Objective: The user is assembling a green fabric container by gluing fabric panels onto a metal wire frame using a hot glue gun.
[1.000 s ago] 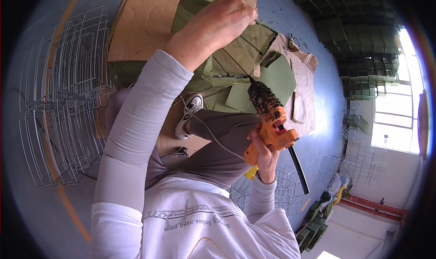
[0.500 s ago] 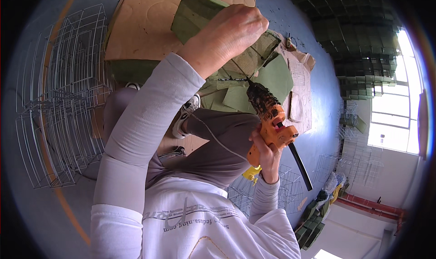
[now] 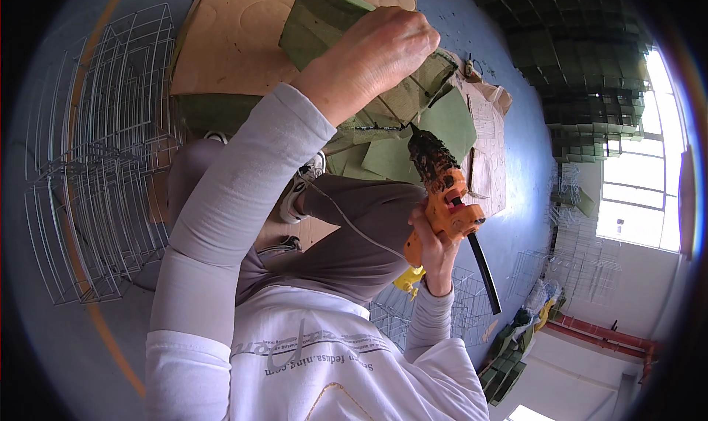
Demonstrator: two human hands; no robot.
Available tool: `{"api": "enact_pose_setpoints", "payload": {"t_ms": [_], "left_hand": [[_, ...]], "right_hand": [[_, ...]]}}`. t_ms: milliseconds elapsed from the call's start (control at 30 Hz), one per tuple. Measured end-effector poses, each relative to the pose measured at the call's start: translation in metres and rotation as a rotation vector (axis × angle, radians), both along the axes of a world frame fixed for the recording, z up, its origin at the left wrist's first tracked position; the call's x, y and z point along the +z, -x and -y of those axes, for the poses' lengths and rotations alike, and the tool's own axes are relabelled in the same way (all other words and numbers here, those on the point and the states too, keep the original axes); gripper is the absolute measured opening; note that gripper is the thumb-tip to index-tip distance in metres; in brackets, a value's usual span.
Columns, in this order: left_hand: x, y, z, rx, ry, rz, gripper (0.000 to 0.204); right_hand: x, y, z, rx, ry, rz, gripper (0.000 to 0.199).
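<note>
In my right hand point(image 3: 436, 247) is an orange hot glue gun point(image 3: 448, 199), its front crusted with black glue and a black glue stick coming out of its back. The nozzle points at a black glue line along the edge of a green mesh-covered wire frame box point(image 3: 402, 100). My left hand point(image 3: 376, 56) is closed in a fist above that box, knuckles up. Its fingertips are turned away, so whatever they grip is hidden. Green fabric pieces point(image 3: 448, 126) lie under and beside the box.
Brown cardboard point(image 3: 236, 45) lies under the work. Wire frames point(image 3: 103, 155) stand on the left. Dark green boxes point(image 3: 568, 59) are stacked at the far right. The gun's thin cord point(image 3: 346, 216) crosses my legs. Another cardboard sheet point(image 3: 488, 148) lies to the right.
The glue gun has shifted slightly right, its nozzle moving along the box edge, and its glue stick has swung a little left. My left hand has moved very slightly right.
</note>
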State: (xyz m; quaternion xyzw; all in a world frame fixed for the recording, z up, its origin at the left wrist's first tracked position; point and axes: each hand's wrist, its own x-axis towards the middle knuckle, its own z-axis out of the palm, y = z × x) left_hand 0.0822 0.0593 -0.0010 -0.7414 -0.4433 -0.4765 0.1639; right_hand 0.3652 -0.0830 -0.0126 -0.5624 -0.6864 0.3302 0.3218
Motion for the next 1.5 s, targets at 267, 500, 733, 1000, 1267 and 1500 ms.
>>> {"api": "enact_pose_setpoints", "payload": {"t_ms": [267,500,733,1000,1267,1500], "left_hand": [[0.005,-0.004,-0.003,-0.008,0.025,0.033,0.013],[0.01,-0.007,-0.009,0.028,0.059,0.025,0.007],[0.008,-0.006,-0.013,0.031,0.018,0.089,0.006],[0.012,-0.004,-0.012,0.045,0.06,0.075,0.006],[0.006,-0.013,-0.012,0.102,0.033,0.077,0.008],[0.008,-0.011,-0.011,0.06,0.012,0.133,0.007]], "right_hand": [[0.008,0.01,-0.003,-0.132,0.065,-0.019,0.024],[-0.006,0.009,-0.008,-0.058,-0.245,0.137,0.022],[-0.011,-0.008,-0.015,0.031,-0.184,0.392,0.043],[-0.013,0.011,-0.015,0.007,-0.411,0.25,0.022],[-0.016,0.009,-0.023,0.079,-0.622,0.787,0.027],[-0.013,0.028,-0.02,-0.059,-0.413,0.525,0.03]]}}
